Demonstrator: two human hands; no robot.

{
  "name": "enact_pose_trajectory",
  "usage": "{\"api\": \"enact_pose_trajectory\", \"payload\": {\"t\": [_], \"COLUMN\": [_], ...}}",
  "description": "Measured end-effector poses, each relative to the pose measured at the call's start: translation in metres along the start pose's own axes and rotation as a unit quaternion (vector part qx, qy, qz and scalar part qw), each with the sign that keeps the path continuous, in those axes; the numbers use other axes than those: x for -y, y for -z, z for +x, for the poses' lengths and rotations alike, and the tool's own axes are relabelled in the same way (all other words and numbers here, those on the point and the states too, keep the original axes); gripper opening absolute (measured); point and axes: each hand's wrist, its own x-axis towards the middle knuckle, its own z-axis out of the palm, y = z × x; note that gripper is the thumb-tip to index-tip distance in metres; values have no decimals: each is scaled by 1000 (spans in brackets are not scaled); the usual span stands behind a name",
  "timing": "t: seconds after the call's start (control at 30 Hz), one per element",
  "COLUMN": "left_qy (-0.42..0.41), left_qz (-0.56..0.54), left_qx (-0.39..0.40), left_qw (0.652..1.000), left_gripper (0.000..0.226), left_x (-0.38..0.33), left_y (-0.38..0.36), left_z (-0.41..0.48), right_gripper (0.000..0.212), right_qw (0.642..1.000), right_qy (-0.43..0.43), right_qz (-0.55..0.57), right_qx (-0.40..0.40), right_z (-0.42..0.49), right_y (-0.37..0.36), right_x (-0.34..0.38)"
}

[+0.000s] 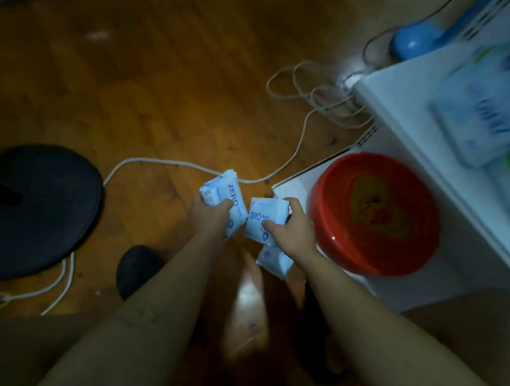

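A black round seat point(34, 212) is seen at nine o'clock of the view, over the wooden floor point(166, 68). A white cable point(166, 162) is laid from the seat's edge toward three o'clock and passes behind the packets. A dark slipper point(138, 270) is found at about seven o'clock of centre.

The left hand point(209, 217) is placed just below centre. Its fingers and thumb are curled tightly round a bundle of packets point(222, 191), white with blue print, which is tilted with its top toward eleven o'clock. At three o'clock of that bundle, almost touching it, a single packet point(265, 216) with the same print is gripped by the right hand point(293, 231), with the thumb pressed on its face and the fingers wrapped over its far edge. Both are held above the floor, near the corner of a low white surface point(290, 186). A lower packet point(273, 261) is seen at six o'clock of the single packet, beneath the right wrist; whether it is gripped cannot be told.

A red basin point(328, 239) is set on the low white surface at three o'clock of the right hand. At one o'clock of the basin, a white cabinet top point(403, 97) is seen, on which a blurred blue-and-white pack point(485, 111) is laid.
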Motion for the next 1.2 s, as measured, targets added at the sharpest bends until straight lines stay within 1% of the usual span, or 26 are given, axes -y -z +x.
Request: {"api": "enact_pose_trajectory", "payload": {"t": [0.1, 0.23, 0.33, 0.43, 0.53, 0.67, 0.73, 0.9, 1.03, 1.13, 1.2], "left_qy": [-39, -114, -167, -193, -178, -120, -93, -76, -75, -65, -63], "left_qz": [-41, -66, -72, -89, -105, -147, -150, -132, -116, -106, -100], "left_qx": [47, 104, 150, 186, 212, 247, 257, 253, 247, 242, 246], "left_qw": [997, 986, 972, 959, 955, 950, 950, 955, 959, 962, 962], "left_gripper": [37, 36, 34, 34, 34, 33, 32, 32, 37, 37, 35], "left_x": [-45, -101, -129, -145, -149, -146, -144, -148, -153, -154, -157], "left_y": [0, -3, -10, -22, -35, -54, -62, -80, -101, -117, -129], "left_z": [-46, -124, -177, -220, -248, -276, -285, -285, -274, -261, -250], "right_gripper": [36, 35, 36, 38, 41, 41, 42, 48, 40, 37, 35], "right_qw": [995, 978, 961, 945, 933, 923, 920, 917, 915, 919, 915], "right_qy": [67, 143, 171, 180, 175, 151, 145, 142, 114, 82, 80], "right_qz": [22, 47, 69, 99, 127, 156, 154, 82, -13, -49, -69], "right_qx": [-67, -147, -209, -256, -286, -319, -329, -363, -387, -382, -390], "right_z": [-31, -90, -128, -154, -173, -184, -181, -167, -154, -145, -138], "right_y": [51, 117, 164, 204, 233, 259, 266, 278, 284, 290, 294], "right_x": [27, 52, 53, 44, 28, 3, -4, -5, -6, -7, -9]}}
